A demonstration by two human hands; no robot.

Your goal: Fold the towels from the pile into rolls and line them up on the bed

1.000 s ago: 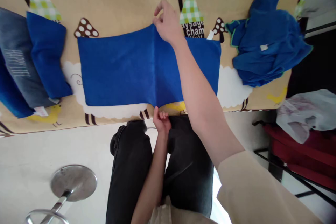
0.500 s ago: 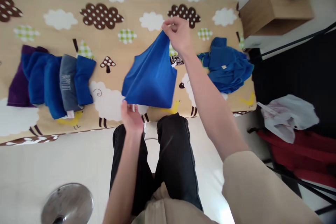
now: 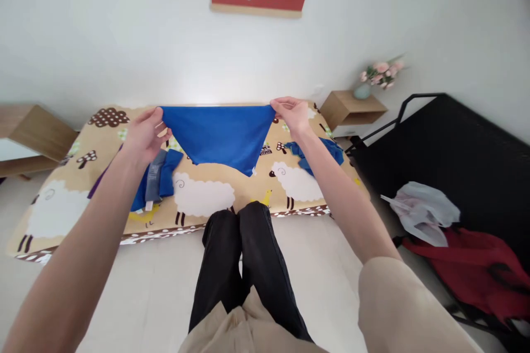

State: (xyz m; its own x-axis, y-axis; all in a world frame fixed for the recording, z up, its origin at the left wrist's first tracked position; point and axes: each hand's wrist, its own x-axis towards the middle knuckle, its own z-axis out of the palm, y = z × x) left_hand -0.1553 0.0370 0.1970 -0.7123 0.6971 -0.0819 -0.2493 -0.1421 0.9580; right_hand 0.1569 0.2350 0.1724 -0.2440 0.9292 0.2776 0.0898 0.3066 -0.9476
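A blue piece of cloth (image 3: 219,135), perhaps a garment, hangs stretched between my two hands above the bed. Its top edge is taut and level, and a small white tag shows at its lower right corner. My left hand (image 3: 147,135) pinches the upper left corner. At the upper right corner, my right hand (image 3: 292,113) grips the cloth between thumb and fingers. Several folded clothes, blue, grey (image 3: 154,176) and purple, lie in a row on the left, partly hidden by my left forearm. A crumpled blue pile (image 3: 318,154) lies to the right.
The bed (image 3: 248,187) has a beige sheet with sheep on it. Wooden nightstands (image 3: 351,102) flank it, the right one bearing a vase of pink flowers (image 3: 379,77). On the right, a white plastic bag (image 3: 426,212) and red fabric (image 3: 476,270) rest on a black-framed surface.
Both hands have risen and spread apart, pulling the blue cloth wide. My left hand has gone from the lower corner to the upper left one. The view has tilted up toward the wall.
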